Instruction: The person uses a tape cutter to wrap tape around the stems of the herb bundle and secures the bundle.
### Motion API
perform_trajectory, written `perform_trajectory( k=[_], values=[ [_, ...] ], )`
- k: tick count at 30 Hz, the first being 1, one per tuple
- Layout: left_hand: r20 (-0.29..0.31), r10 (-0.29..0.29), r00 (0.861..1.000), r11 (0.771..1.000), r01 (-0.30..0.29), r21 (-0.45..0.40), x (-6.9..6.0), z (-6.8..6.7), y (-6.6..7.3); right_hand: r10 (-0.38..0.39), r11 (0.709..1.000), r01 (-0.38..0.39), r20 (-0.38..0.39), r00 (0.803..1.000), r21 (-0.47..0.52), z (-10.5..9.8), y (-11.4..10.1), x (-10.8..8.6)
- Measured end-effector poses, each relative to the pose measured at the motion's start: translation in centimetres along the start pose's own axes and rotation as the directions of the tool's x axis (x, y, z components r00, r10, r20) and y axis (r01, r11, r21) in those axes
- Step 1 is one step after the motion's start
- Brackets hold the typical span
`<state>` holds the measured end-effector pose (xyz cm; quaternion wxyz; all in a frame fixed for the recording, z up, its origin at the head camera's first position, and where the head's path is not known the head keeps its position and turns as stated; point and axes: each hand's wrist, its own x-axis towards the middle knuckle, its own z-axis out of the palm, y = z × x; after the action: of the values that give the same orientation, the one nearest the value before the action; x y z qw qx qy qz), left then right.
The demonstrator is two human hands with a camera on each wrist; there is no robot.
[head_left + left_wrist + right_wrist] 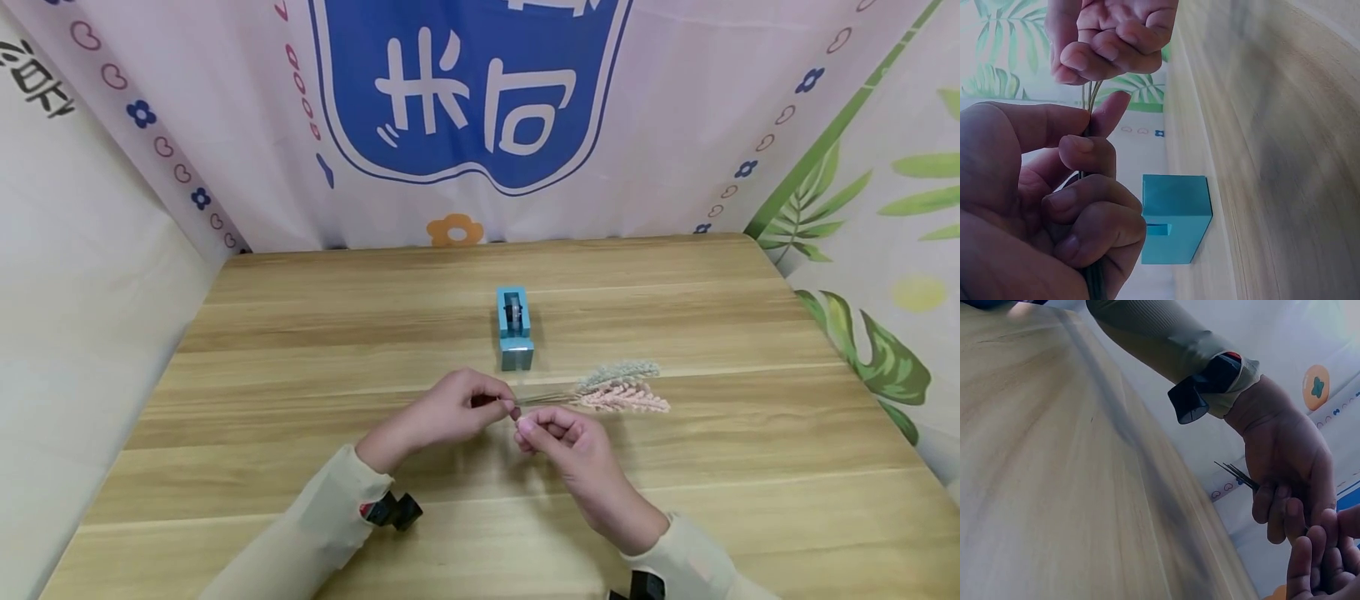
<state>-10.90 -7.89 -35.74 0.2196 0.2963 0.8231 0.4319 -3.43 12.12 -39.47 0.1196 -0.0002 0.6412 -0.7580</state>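
My left hand [459, 408] [1079, 200] [1288, 453] grips the thin stems [546, 399] [1090, 94] [1236, 474] of a dried-grass bunch, with their cut ends sticking out past its curled fingers in the right wrist view. The bunch has a pale green head [621, 372] and a pink head [628, 397], both pointing right. Close in front of the stems is my right hand [588, 471] [1113, 37] [1329, 569], thumb and fingertips drawn together beside the left fingertips. Whether anything lies between its fingertips cannot be made out.
A blue tape dispenser [516, 354] [1175, 219] stands on the wooden table [337, 333] just beyond my hands. Behind the table's far edge hangs a printed cloth [262, 167]; leaf-patterned cloth [907, 275] is on the right.
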Motion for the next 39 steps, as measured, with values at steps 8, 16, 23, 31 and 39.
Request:
perform_trajectory(
  k=[8,16,23,31,39],
  values=[
    [-0.009,0.01,1.0,0.999,-0.01,0.031,-0.2,0.2,0.2,0.0,1.0,0.0,0.007,1.0,-0.002,0.1,0.3,0.0],
    [-0.013,0.004,1.0,0.999,-0.004,0.043,-0.3,0.1,0.3,0.004,1.0,-0.004,0.002,1.0,-0.014,0.2,0.4,0.0],
    [-0.002,0.0,1.0,0.999,0.0,0.035,-0.2,0.0,0.1,0.059,0.998,-0.06,-0.03,0.998,-0.023,0.4,0.7,-0.1],
    [-0.015,0.003,1.0,1.0,-0.003,0.013,-0.4,0.1,0.1,0.06,0.997,-0.062,-0.047,0.997,-0.047,0.3,1.1,0.1],
    [-0.054,0.026,0.998,0.998,-0.028,-0.05,-0.6,0.2,-0.1,0.059,0.996,-0.062,-0.06,0.996,-0.057,0.1,1.6,0.5]
  ],
)
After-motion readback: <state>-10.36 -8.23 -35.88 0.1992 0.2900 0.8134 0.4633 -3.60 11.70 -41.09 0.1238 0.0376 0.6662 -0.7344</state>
